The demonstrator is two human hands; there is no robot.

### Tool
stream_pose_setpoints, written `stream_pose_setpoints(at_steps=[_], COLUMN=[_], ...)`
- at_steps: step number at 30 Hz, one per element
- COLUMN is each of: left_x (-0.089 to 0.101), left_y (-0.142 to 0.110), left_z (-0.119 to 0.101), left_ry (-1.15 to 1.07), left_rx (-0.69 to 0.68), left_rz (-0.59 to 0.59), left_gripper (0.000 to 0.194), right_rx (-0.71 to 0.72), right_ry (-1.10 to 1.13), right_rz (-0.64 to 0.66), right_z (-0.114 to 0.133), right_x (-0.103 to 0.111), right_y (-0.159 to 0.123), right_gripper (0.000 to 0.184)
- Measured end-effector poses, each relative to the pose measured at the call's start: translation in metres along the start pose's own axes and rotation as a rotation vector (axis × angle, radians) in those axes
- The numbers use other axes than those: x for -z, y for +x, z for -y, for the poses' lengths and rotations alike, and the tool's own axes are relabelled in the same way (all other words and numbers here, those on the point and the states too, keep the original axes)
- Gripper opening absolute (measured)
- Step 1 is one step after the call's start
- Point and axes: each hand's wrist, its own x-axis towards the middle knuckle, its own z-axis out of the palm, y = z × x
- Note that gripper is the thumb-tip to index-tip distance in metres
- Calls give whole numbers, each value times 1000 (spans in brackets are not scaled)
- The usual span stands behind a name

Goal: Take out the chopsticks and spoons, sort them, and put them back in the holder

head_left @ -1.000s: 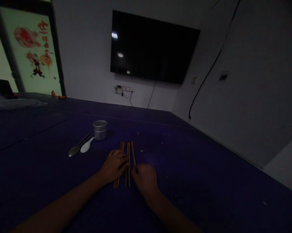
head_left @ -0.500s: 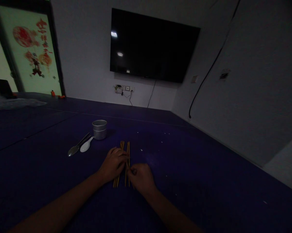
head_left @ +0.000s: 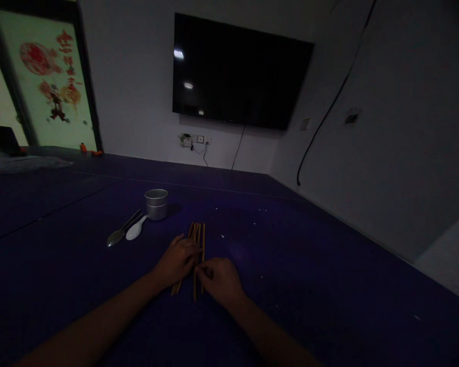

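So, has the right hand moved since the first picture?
Yes. The right hand has shifted a little to the left, toward the left hand, judged against the metal cup, which stands where it did.

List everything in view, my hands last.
Chopsticks: several, golden, front centre
White spoon: one, white, left of chopsticks
Metal spoon: at least one, grey, beside it
Metal cup: one, silver, beyond spoons
Table: one, purple, foreground
Scraps: several, white, on table
Door: one, greenish, back left
Orange items: several, orange, near door
Plastic sheet: one, translucent, far left
Television: one, black, back wall
Sockets: several, whitish, below television
Cables: several, black, walls
Left hand: one, on chopsticks
Right hand: one, at chopsticks
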Motion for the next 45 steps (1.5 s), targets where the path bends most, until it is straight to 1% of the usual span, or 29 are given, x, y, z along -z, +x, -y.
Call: stream_pose_setpoints(at_steps=[3,5,9,12,15,17,21,27,31,37,40,43,45], left_x=[-3,-8,-15,-13,-9,-8,-11,-14,-10,-4,-7,-12,-12], left_y=[0,0,0,0,0,-1,-1,-2,-3,-1,-1,-1,0], left_z=[4,8,14,12,8,7,10,15,10,-2,-2,3,7], left_ry=[-38,-60,-74,-67,-45,-45,-58,-61,-41,73,68,0,-6], left_rx=[-8,-16,-23,-7,21,31,24,14,38,86,89,86,113], left_rz=[20,22,17,19,18,43,105,122,120,144,86,-49,-140], left_gripper=[41,46,51,50,49,47,48,53,53,52,50,47,45], right_rx=[5,1,32,55,74,81,89,123,121,98,96,111,91], right_ry=[26,47,91,84,66,53,31,14,-17,-15,-22,-39,-37], right_rz=[-5,-21,-45,-52,-23,14,51,62,104,132,146,164,158], right_z=[-1,-1,-3,-5,-7,-8,-9,-11,-12,-11,-10,-8,-7], right_x=[2,3,4,4,4,4,5,3,1,3,4,5,5], right_y=[-1,-2,-3,-2,-1,-1,-2,-3,-3,-3,-3,-4,-4], right_gripper=[16,16,20,25,30,32,35,37,35,34,35,39,45])
